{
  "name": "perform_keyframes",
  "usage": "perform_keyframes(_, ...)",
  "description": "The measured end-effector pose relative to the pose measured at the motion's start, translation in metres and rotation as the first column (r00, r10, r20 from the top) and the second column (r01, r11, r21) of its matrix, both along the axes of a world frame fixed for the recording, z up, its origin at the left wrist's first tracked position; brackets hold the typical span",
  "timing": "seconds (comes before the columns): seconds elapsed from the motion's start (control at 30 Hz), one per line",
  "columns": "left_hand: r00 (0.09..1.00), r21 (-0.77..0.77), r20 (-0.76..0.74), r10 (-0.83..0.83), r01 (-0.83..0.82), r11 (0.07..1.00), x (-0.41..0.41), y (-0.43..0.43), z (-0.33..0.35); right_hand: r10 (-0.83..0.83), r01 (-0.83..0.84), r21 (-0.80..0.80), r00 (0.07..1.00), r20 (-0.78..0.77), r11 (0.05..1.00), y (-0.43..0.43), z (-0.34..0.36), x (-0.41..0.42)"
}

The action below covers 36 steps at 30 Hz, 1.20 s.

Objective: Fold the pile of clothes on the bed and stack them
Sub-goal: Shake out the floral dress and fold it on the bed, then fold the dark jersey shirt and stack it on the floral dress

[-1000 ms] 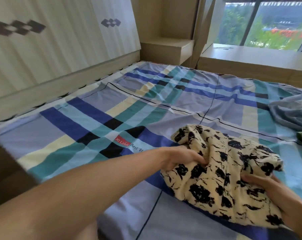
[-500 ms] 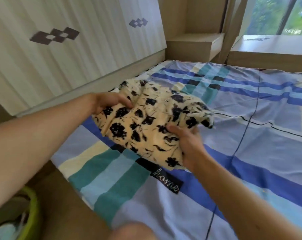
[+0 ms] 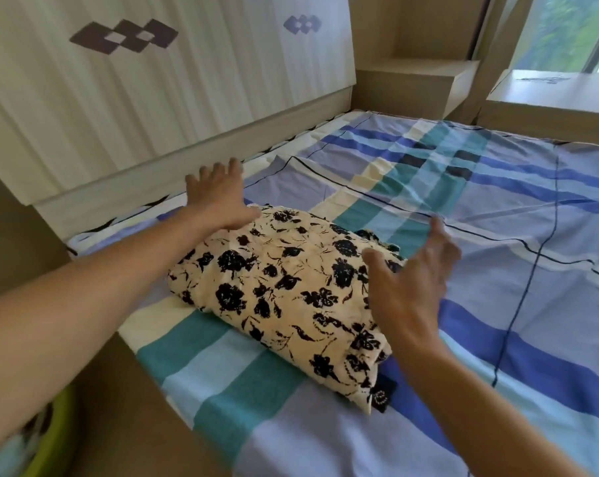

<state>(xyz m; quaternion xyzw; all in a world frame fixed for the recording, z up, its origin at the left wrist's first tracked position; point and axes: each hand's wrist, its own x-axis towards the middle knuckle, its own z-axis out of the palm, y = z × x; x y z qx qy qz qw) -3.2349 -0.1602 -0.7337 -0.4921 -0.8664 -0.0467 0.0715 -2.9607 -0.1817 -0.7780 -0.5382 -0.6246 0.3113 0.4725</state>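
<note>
1. Bed (image 3: 497, 270). A checked sheet in blue, teal and cream covers it. It is the work surface and fills most of the view.

2. Panelled wall unit (image 3: 153, 98). It runs along the left side of the bed. It plays no part in the task.

3. Floral garment (image 3: 284, 287). This cream cloth with a black flower print lies folded into a thick, compact bundle. It rests on the sheet near the left edge of the bed, close to the person. Nothing lies under it but the sheet, so it appears to be the base of the stack.

4. Left hand (image 3: 219, 197). It is at the far left corner of the bundle. The grip is spread, with fingers straight and apart, and it holds nothing. Whether the heel of the hand touches the cloth cannot be told.

5. Right hand (image 3: 415, 284). It is over the right edge of the bundle and slightly blurred. The grip is spread and empty.

6. Green basket (image 3: 60, 425). It stands beside the bed at lower left and is only partly visible.

Step in hand: setting down one finished fold.

Next move: the unfolded pile is out of view. The person probably has to turn towards it, take one garment, and spread it flat on a bare part of the sheet.
</note>
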Motion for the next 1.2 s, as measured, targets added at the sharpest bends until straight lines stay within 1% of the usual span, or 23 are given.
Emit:
perform_keyframes(0.03, 0.981, 0.097, -0.011, -0.195, 0.195, 0.976, 0.013, 0.003, -0.002, 0.067, -0.073, 0.064, 0.993, 0.102, 0.995, 0.000, 0.004, -0.012)
perform_keyframes(0.07, 0.931, 0.144, 0.038, -0.362, 0.353, 0.924, 0.029, 0.005, -0.006, 0.135, -0.155, 0.072, 0.964, 0.229, 0.985, 0.002, 0.001, -0.026)
perform_keyframes(0.1, 0.882, 0.117, 0.094, -0.462, 0.451, 0.885, 0.041, 0.007, -0.018, 0.201, -0.229, 0.035, 0.910, 0.362, 0.973, 0.003, -0.006, -0.039)
perform_keyframes(0.13, 0.862, 0.028, 0.127, -0.490, 0.491, 0.871, 0.046, 0.008, -0.034, 0.259, -0.283, -0.020, 0.843, 0.471, 0.959, 0.005, -0.017, -0.048)
perform_keyframes(0.17, 0.874, -0.075, 0.128, -0.469, 0.480, 0.874, 0.046, 0.009, -0.051, 0.302, -0.313, -0.077, 0.781, 0.546, 0.947, 0.007, -0.032, -0.054)
perform_keyframes(0.2, 0.895, -0.144, 0.127, -0.428, 0.444, 0.884, 0.041, 0.009, -0.070, 0.335, -0.321, -0.133, 0.738, 0.585, 0.938, 0.010, -0.048, -0.056)
perform_keyframes(0.27, 0.919, -0.210, 0.158, -0.361, 0.388, 0.897, 0.029, 0.006, -0.104, 0.371, -0.304, -0.215, 0.694, 0.617, 0.928, 0.012, -0.078, -0.051)
perform_keyframes(0.37, 0.919, -0.189, 0.152, -0.363, 0.388, 0.902, 0.028, 0.002, -0.128, 0.342, -0.285, -0.197, 0.672, 0.657, 0.938, 0.014, -0.097, -0.046)
perform_keyframes(0.47, 0.918, -0.227, 0.171, -0.356, 0.389, 0.893, 0.028, 0.004, -0.119, 0.354, -0.281, -0.221, 0.646, 0.676, 0.934, 0.015, -0.090, -0.049)
perform_keyframes(0.53, 0.928, -0.242, 0.201, -0.315, 0.358, 0.902, 0.035, 0.007, -0.102, 0.388, -0.298, -0.251, 0.641, 0.662, 0.921, 0.015, -0.080, -0.045)
perform_keyframes(0.57, 0.930, -0.204, 0.206, -0.304, 0.345, 0.916, 0.046, 0.009, -0.092, 0.401, -0.310, -0.257, 0.648, 0.647, 0.915, 0.015, -0.074, -0.040)
perform_keyframes(0.63, 0.917, -0.047, 0.208, -0.339, 0.356, 0.933, 0.079, 0.013, -0.069, 0.403, -0.343, -0.218, 0.693, 0.598, 0.914, 0.016, -0.057, -0.020)
perform_keyframes(0.7, 0.872, 0.122, 0.248, -0.423, 0.405, 0.906, 0.126, 0.016, -0.048, 0.361, -0.363, -0.112, 0.751, 0.553, 0.925, 0.017, -0.040, 0.013)
perform_keyframes(0.73, 0.838, 0.188, 0.273, -0.472, 0.435, 0.881, 0.154, 0.017, -0.038, 0.333, -0.360, -0.064, 0.764, 0.552, 0.931, 0.018, -0.032, 0.037)
perform_keyframes(0.77, 0.807, 0.223, 0.304, -0.506, 0.456, 0.862, 0.176, 0.015, -0.029, 0.317, -0.360, -0.037, 0.764, 0.562, 0.932, 0.019, -0.025, 0.056)
perform_keyframes(0.87, 0.664, 0.269, 0.406, -0.628, 0.570, 0.776, 0.270, 0.011, -0.004, 0.238, -0.260, -0.056, 0.748, 0.620, 0.964, 0.021, -0.005, 0.150)
perform_keyframes(0.93, 0.582, 0.244, 0.435, -0.687, 0.658, 0.712, 0.329, 0.004, 0.008, 0.180, -0.160, -0.089, 0.761, 0.623, 0.983, 0.019, 0.005, 0.218)
perform_keyframes(0.97, 0.559, 0.209, 0.424, -0.713, 0.705, 0.677, 0.355, 0.000, 0.010, 0.141, -0.106, -0.094, 0.773, 0.618, 0.990, 0.016, 0.010, 0.251)
perform_keyframes(1.07, 0.527, 0.048, 0.349, -0.775, 0.816, 0.576, 0.426, -0.008, 0.009, -0.010, 0.072, -0.081, 0.805, 0.594, 0.994, 0.000, 0.023, 0.349)
perform_keyframes(1.13, 0.492, 0.008, 0.359, -0.793, 0.848, 0.530, 0.457, -0.013, 0.004, -0.095, 0.177, -0.089, 0.813, 0.574, 0.980, -0.010, 0.026, 0.405)
perform_keyframes(1.2, 0.452, 0.014, 0.391, -0.802, 0.868, 0.496, 0.479, -0.021, -0.005, -0.185, 0.282, -0.092, 0.809, 0.558, 0.955, -0.023, 0.019, 0.455)
